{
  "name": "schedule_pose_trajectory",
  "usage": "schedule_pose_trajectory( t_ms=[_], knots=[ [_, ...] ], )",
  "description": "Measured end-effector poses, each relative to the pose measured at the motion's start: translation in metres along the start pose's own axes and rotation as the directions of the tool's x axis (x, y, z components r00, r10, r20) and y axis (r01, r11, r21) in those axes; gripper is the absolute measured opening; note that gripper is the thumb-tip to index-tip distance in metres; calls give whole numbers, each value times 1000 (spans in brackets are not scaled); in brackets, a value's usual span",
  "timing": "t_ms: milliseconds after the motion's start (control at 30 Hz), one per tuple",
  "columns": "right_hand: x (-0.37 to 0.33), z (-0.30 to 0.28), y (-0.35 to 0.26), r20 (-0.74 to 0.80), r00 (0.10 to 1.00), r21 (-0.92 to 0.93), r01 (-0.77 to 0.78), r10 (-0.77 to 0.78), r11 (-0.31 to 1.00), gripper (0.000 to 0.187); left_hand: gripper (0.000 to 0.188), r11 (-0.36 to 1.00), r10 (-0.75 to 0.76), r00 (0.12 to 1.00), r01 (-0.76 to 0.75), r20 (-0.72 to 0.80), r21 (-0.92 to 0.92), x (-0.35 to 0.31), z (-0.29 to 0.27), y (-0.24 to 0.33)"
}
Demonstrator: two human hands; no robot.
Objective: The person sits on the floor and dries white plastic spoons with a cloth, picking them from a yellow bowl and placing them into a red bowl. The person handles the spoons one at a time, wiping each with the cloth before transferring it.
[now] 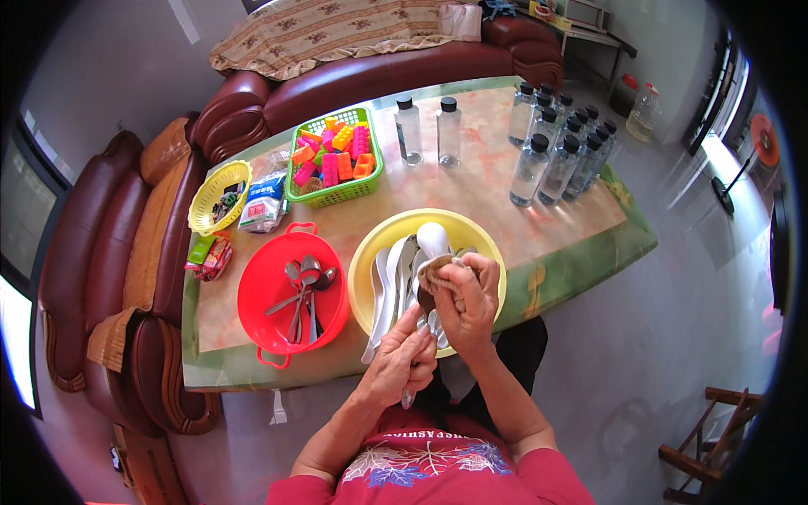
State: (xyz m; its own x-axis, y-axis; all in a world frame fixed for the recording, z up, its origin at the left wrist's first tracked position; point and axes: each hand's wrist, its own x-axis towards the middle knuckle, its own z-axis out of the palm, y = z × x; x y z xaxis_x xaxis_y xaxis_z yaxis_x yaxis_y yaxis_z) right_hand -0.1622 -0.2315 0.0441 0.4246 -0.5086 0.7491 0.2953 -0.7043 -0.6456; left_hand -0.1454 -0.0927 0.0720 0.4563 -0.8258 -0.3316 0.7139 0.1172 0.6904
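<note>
My left hand [401,364] is closed around the handle of a metal spoon [426,301], whose bowl points up and away from me. With its fingers pinched, my right hand [468,305] presses a brownish cloth [441,271] against the spoon's bowl, hiding part of it. Both hands are over the near side of a yellow basin [367,252]. Inside that basin lie white-handled utensils [389,282] and a white soup spoon [433,239]; my hands cover some of them. To the left, a red basin [252,278] with two handles holds several metal spoons [310,273].
On the table [539,244] stand two clear bottles [449,135] and a cluster of black-capped bottles [557,168] at right. A green basket [337,198] of toy bricks, a plastic packet [263,202] and a yellow basket [202,206] sit at left. A wooden stool [715,438] is lower right.
</note>
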Motion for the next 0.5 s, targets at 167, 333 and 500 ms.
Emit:
schedule_pose_trajectory(
  t_ms=[167,333,500],
  knots=[
    [2,10,-7,-34,999,-134,-12,7,991,24,46,999,2,1000,-2,-13,-39,1,-6,0],
    [-1,-11,-24,352,928,-83,158,-120,984,20,24,1000,12,995,-13,-96,-16,4,-19,1],
    [8,-19,-23,373,898,-40,267,-233,963,19,25,999,-41,998,42,-40,22,2,-19,0]
  ],
)
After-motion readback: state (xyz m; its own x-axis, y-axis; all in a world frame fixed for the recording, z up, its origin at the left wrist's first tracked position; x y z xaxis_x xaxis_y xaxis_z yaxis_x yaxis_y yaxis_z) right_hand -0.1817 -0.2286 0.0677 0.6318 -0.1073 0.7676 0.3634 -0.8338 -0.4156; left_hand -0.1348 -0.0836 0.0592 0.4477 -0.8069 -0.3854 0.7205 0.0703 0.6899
